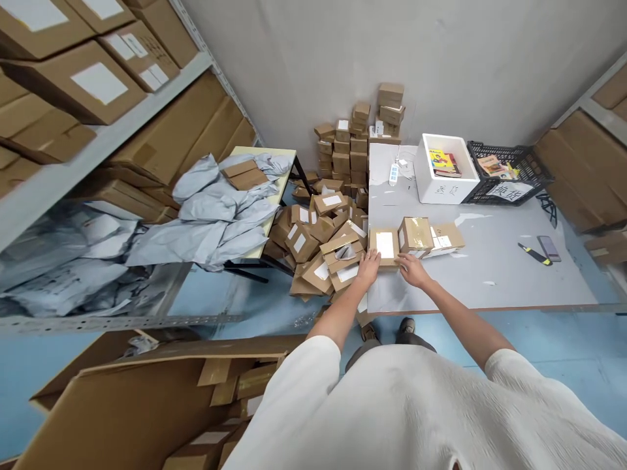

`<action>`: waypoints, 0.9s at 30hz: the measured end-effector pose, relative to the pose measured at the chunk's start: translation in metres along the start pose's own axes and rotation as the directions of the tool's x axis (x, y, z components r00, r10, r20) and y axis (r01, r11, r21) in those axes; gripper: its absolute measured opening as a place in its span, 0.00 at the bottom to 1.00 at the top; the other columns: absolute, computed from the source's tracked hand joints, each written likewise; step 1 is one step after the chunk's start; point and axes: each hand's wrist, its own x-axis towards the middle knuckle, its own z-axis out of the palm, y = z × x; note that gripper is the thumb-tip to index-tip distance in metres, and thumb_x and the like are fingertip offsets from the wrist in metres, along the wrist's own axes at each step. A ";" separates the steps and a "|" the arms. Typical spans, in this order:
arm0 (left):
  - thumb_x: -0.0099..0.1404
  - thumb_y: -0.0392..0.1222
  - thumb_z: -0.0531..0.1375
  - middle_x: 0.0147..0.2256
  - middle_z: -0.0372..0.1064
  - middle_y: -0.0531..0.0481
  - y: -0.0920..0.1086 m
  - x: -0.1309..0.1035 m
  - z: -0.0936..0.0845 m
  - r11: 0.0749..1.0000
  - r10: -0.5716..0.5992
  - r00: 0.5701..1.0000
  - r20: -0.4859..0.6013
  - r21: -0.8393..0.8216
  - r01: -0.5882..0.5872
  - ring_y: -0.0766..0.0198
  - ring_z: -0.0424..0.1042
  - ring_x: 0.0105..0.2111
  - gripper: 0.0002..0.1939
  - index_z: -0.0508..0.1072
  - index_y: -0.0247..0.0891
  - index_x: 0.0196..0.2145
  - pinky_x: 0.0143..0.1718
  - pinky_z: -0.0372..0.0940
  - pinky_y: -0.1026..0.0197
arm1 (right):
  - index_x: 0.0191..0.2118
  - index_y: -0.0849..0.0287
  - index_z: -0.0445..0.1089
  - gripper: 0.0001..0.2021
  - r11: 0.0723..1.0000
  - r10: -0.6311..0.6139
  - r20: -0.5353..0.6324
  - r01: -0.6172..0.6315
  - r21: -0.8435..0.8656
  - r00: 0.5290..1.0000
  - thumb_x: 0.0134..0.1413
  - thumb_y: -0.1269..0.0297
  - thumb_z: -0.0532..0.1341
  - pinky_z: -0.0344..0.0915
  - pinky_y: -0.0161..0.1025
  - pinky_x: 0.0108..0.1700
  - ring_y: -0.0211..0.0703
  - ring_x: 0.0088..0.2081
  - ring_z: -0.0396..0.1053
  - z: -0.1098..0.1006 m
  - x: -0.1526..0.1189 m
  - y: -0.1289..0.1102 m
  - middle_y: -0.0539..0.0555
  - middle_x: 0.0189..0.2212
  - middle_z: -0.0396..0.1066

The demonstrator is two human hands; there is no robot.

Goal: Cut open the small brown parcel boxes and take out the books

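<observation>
A small cardboard box with a white label (385, 245) lies at the left edge of the grey table. My left hand (369, 266) touches its near left corner, and my right hand (412, 269) is at its near right corner. Whether either hand's fingers grip the box is too small to tell. Just right of it stands a taped box (416, 235). Beyond that is an opened carton (449, 237) with white papers on it.
A white foam bin (443, 190), a black crate (509, 176), a yellow-black cutter (535, 254) and a phone (549, 249) are on the grey table (484, 281). Piled boxes (318, 228) lie left of it. Grey bags (210, 222) cover another table.
</observation>
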 end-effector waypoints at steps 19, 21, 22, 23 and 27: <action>0.79 0.47 0.55 0.65 0.76 0.40 0.113 0.106 -0.010 0.907 -0.182 0.979 -0.094 -0.401 0.131 0.47 0.72 0.67 0.31 0.64 0.41 0.76 0.68 0.66 0.49 | 0.75 0.58 0.59 0.37 0.947 0.244 -0.194 -0.191 0.258 0.950 0.62 0.56 0.59 0.62 0.66 0.70 0.68 0.69 0.62 -0.078 0.057 0.110 0.68 0.70 0.65; 0.77 0.46 0.57 0.63 0.77 0.41 0.128 0.115 -0.004 0.898 -0.218 0.970 -0.109 -0.412 0.156 0.47 0.75 0.64 0.33 0.63 0.42 0.76 0.67 0.68 0.49 | 0.77 0.58 0.56 0.40 0.935 0.231 -0.158 -0.175 0.309 0.960 0.61 0.56 0.59 0.63 0.66 0.70 0.67 0.67 0.65 -0.086 0.061 0.126 0.68 0.70 0.65; 0.77 0.46 0.58 0.63 0.77 0.42 0.135 0.119 0.000 0.897 -0.230 0.965 -0.125 -0.413 0.160 0.47 0.75 0.64 0.33 0.64 0.42 0.76 0.67 0.68 0.50 | 0.77 0.57 0.54 0.41 0.930 0.226 -0.151 -0.167 0.327 0.963 0.60 0.57 0.59 0.65 0.65 0.69 0.66 0.66 0.66 -0.090 0.062 0.134 0.67 0.69 0.66; 0.77 0.46 0.58 0.64 0.77 0.43 0.141 0.122 0.003 0.896 -0.236 0.962 -0.137 -0.414 0.161 0.47 0.75 0.64 0.32 0.65 0.42 0.76 0.67 0.68 0.50 | 0.78 0.56 0.53 0.41 0.925 0.224 -0.146 -0.163 0.344 0.963 0.60 0.57 0.59 0.67 0.65 0.68 0.66 0.64 0.69 -0.095 0.062 0.142 0.67 0.69 0.67; 0.76 0.46 0.59 0.65 0.76 0.44 0.167 0.137 0.016 0.893 -0.237 0.963 -0.125 -0.418 0.166 0.45 0.75 0.65 0.31 0.67 0.43 0.74 0.66 0.68 0.49 | 0.78 0.55 0.53 0.41 0.898 0.274 -0.152 -0.197 0.393 0.949 0.59 0.58 0.59 0.73 0.61 0.61 0.62 0.56 0.74 -0.115 0.056 0.174 0.65 0.63 0.72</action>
